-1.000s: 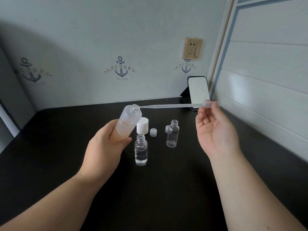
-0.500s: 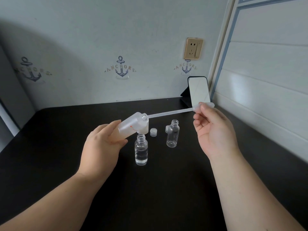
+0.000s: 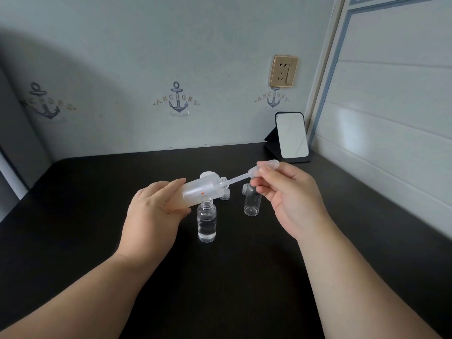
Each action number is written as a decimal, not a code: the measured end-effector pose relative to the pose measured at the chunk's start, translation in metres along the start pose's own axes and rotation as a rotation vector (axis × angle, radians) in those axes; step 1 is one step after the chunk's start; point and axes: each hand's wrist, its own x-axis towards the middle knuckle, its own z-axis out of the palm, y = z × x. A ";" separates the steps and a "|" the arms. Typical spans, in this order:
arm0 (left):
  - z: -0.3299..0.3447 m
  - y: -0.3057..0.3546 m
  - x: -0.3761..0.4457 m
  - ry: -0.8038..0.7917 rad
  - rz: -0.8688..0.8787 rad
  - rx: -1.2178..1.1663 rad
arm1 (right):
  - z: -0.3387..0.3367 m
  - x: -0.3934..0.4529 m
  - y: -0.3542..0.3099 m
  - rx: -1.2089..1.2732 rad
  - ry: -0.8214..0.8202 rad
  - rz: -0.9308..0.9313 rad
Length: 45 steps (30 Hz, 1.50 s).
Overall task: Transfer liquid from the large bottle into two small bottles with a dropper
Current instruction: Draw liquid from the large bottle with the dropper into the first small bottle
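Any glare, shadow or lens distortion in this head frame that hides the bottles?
Head view: wide-angle bowing at the door frame; broad soft shadow on the wall upper left; mirror reflects pale light; large bottle and both small bottles stay readable.

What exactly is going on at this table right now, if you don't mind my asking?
A person is moving liquid between bottles. The left hand holds the large frosted bottle tilted nearly flat, while the right hand pinches the bulb of a dropper whose tip is inside the bottle's neck. On the black table, one small bottle already holds clear liquid; the other small bottle looks empty. Both are uncapped.
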 end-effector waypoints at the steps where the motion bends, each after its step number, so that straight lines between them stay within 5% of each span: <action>1: 0.000 0.000 0.000 0.001 -0.001 -0.002 | -0.001 0.000 0.000 0.023 0.006 0.003; 27: 0.001 -0.005 0.004 0.028 -0.165 -0.111 | -0.030 0.012 -0.009 0.582 0.421 0.054; 45: 0.005 -0.005 0.007 -0.046 -0.315 -0.272 | -0.028 0.014 -0.008 0.467 0.305 0.028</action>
